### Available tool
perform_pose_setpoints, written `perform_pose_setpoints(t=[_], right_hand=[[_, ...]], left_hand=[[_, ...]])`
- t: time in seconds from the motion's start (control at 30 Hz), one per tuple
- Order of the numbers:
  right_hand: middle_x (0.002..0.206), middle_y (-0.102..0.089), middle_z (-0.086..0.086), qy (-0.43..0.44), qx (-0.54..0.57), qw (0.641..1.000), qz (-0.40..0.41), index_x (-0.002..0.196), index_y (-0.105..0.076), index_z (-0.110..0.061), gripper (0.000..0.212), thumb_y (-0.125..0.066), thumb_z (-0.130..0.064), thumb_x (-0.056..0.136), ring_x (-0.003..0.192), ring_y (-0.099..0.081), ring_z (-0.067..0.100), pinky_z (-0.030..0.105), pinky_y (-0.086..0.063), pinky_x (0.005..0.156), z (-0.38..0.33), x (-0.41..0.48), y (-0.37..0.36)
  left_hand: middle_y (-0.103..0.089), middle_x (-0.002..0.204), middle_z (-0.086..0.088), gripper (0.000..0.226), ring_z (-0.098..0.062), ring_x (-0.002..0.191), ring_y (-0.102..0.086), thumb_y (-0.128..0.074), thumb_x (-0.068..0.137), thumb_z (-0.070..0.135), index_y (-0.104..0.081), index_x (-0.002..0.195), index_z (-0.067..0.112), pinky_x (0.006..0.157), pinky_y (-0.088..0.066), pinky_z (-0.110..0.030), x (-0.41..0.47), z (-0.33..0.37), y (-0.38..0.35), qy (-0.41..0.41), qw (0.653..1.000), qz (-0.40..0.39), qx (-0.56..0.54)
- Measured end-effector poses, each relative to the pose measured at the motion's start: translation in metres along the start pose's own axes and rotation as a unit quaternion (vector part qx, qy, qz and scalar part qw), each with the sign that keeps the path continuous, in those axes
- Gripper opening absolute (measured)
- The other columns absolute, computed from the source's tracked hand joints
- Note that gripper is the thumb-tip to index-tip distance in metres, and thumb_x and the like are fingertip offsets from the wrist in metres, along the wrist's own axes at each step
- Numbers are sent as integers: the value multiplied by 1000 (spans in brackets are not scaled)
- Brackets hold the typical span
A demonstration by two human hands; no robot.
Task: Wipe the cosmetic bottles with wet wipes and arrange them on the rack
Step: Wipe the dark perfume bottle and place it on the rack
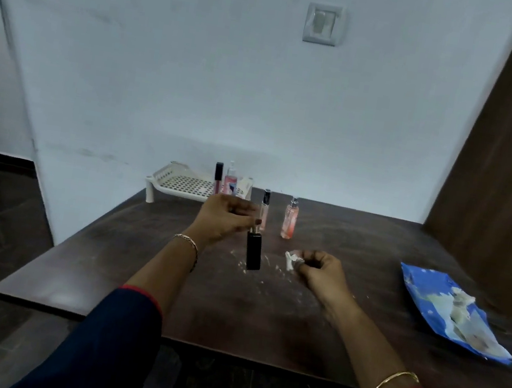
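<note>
— Where is the black bottle (253, 255)?
— It is pinched at its top by the left hand (224, 215), over the table (230, 309).
— And the wipe (291, 259)?
— It is squeezed in the curled right hand (319, 270).

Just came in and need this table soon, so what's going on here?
A person is wiping cosmetic bottles. The left hand pinches a black bottle by its top above the table; the right hand grips a crumpled wet wipe. A dark-capped tube and others stand on the white rack; a slim clear bottle and a pink spray bottle wait on the table.
</note>
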State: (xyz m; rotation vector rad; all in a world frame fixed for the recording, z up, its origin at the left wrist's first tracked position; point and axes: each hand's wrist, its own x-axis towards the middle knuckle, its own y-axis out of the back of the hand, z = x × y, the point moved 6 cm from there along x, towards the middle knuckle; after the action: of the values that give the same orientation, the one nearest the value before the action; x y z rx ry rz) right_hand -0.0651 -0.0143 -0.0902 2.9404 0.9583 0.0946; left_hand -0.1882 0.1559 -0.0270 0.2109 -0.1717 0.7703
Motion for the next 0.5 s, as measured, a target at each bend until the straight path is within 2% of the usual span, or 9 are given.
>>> perform_pose_setpoints(t=[0.13, 0.2, 0.3, 0.33, 0.5], right_hand=[[73, -66, 12, -11, -4, 1000, -17, 86, -69, -3, 11, -61, 5, 84, 58, -57, 13, 23, -47, 54, -5, 23, -34], [69, -66, 9, -12, 1, 1000, -19, 81, -68, -5, 11, -62, 4, 84, 57, -57, 12, 22, -48, 54, -5, 31, -48], [59, -62, 2, 3, -6, 1000, -27, 70, -65, -11, 22, -62, 6, 83, 45, -53, 3, 14, -43, 45, -2, 45, -66], [57, -63, 2, 3, -7, 999, -31, 70, -65, -10, 22, -61, 7, 83, 43, -54, 2, 14, -44, 45, 0, 50, -70], [57, -66, 1, -7, 13, 999, -40, 73, -68, -9, 17, -63, 4, 83, 47, -58, 6, 15, -47, 47, 7, 79, -84]], left_hand=[[-73, 86, -10, 28, -15, 79, -69, -79, 70, 6, -71, 96, 4, 81, -56, -23, 23, 12, 50, -45, 993, 86, 67], [-73, 86, -7, 27, -11, 79, -69, -79, 70, 9, -72, 96, 10, 82, -54, -21, 37, 14, 74, -52, 985, 136, 92], [-70, 81, -1, 28, 9, 62, -61, -75, 71, 7, -72, 99, 11, 61, -42, 3, 60, 15, 107, -43, 970, 214, 107], [-69, 79, 0, 28, 10, 59, -59, -74, 71, 7, -72, 98, 10, 56, -38, 6, 69, 15, 114, -43, 966, 234, 104], [-72, 86, -6, 29, -2, 70, -62, -72, 70, 5, -72, 99, 9, 57, -40, 4, 113, 8, 131, -42, 959, 261, 98]])
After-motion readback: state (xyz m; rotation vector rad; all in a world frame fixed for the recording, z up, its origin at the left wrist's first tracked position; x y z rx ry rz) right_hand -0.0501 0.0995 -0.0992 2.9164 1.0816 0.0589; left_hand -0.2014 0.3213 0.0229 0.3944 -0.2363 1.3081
